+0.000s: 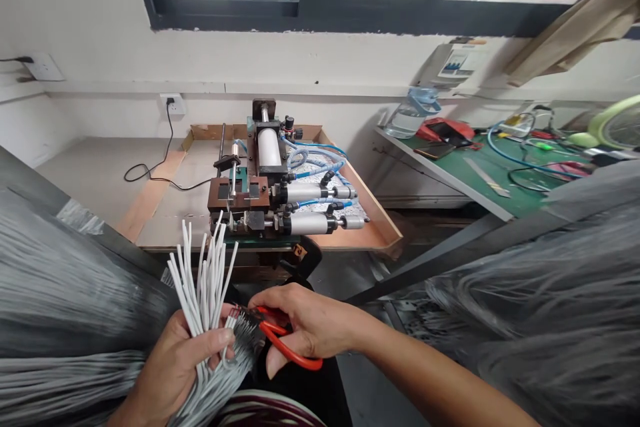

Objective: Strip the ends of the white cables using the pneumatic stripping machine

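My left hand (183,357) is closed round a bundle of grey cables (204,280), whose cut ends fan upward above the fingers. Lower down, the same bundle bends away below the hand. My right hand (305,323) grips red-handled scissors (290,347) with the thumb and fingers in the handle loops. Their blades point left and reach toward several cable ends beside my left fingers. Thin dark red and silvery strands (235,312) show at those ends. Whether the blades touch them I cannot tell.
A pneumatic machine (267,180) with white cylinders and blue hoses sits on the wooden-edged bench (373,213) ahead. Masses of grey cable (65,280) hang at the left, and more cable (560,300) lies at the right. A green table (465,177) holds a water jug (413,113) and tools.
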Available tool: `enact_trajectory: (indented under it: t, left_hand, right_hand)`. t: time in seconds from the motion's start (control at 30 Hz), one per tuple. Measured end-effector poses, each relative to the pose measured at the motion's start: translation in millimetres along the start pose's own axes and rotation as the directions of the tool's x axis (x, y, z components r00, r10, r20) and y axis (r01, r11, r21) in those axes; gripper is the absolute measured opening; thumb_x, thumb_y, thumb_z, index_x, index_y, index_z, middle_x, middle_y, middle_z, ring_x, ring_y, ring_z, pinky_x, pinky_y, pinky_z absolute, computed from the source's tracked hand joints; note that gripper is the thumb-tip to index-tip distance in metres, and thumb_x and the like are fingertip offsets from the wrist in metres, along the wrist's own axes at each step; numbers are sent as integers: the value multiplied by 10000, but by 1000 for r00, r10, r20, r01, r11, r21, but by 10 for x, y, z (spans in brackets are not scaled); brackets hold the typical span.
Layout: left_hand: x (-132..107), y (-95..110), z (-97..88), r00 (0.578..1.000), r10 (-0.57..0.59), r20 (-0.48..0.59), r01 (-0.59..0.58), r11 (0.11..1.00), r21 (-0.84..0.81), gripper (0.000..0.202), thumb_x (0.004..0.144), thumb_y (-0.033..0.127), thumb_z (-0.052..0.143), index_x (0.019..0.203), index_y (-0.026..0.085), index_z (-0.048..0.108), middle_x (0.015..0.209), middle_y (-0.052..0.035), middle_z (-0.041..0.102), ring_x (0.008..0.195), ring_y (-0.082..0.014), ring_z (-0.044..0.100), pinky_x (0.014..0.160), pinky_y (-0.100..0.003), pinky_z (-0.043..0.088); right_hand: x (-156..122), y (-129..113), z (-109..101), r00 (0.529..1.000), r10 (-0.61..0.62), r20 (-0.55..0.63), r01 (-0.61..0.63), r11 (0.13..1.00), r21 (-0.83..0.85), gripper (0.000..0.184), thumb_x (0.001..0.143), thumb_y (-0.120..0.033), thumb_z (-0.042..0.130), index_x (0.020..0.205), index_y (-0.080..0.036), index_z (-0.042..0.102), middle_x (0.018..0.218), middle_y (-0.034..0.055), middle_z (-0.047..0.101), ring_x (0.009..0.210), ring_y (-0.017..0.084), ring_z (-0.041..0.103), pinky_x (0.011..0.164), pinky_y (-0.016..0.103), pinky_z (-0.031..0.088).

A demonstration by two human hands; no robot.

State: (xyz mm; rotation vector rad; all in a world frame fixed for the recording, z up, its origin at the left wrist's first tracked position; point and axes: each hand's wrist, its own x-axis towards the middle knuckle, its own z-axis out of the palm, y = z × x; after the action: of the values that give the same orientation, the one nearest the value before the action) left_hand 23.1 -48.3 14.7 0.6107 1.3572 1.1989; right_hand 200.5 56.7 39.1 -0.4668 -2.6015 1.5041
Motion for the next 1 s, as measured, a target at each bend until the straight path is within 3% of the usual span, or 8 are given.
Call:
enact_trajectory:
  t: [0.2,0.5,0.73,0.83,0.9,0.93,0.97,1.0]
  left_hand:
    - [9,-15,8,1000,11,25,-11,1000,11,189,547,197,657,731,155,648,502,-34,575,452,-126,475,423,-243,308]
    - [14,-19,-1,1000,13,16,-14,999,43,156,534,212,666,683,167,652,462,-31,566,439,-127,460,438,-250,312]
    - [41,-31,-14,1000,-16,15,16,999,33,183,532,213,668,703,153,652,468,-38,574,435,-130,468,437,-255,313]
    - [66,-12,-17,999,-16,-42,16,1000,8,214,532,208,672,737,150,647,516,-41,595,461,-129,491,419,-242,305]
    - [85,0,-27,993,-1,-117,-1,1000,-17,206,520,206,683,711,145,638,543,-45,606,479,-134,509,404,-234,298]
    - [97,2,-37,988,3,-157,-8,1000,-30,198,516,207,686,695,141,632,551,-48,609,496,-141,521,398,-231,295]
    - [110,2,-48,981,7,-192,-16,999,-43,192,515,208,687,683,136,628,557,-52,611,516,-150,531,392,-228,292]
    - [124,-1,-61,975,18,-220,-30,998,-54,191,520,211,685,683,130,627,567,-58,614,533,-155,536,386,-225,289]
  right_hand:
    - [-13,-2,6,998,-55,-26,53,996,-77,338,673,-425,558,814,-119,535,607,-40,383,525,66,320,464,163,276]
    - [24,16,-1,992,-116,-51,101,966,-238,308,731,-412,493,829,-128,561,660,8,508,555,85,416,502,176,304]
    - [102,162,119,982,-160,-100,148,983,-110,323,690,-429,543,610,-117,521,542,-39,405,485,55,330,455,166,284]
    - [42,252,95,977,-68,-202,67,998,-11,318,690,-437,541,635,-124,529,532,-44,387,478,57,316,432,175,269]
    - [-74,381,10,946,81,-313,-88,996,-8,294,698,-437,527,681,-144,542,523,-34,410,460,71,328,417,198,259]
    - [-149,476,-52,905,165,-393,-192,981,-32,281,700,-437,519,680,-158,544,508,-27,418,445,82,334,411,213,252]
    - [-224,590,-124,843,237,-482,-306,950,-69,265,698,-433,516,660,-172,541,496,-14,429,436,98,350,410,230,250]
    - [-293,719,-203,748,290,-597,-432,896,-106,261,681,-436,525,607,-186,530,480,2,434,435,123,377,413,249,252]
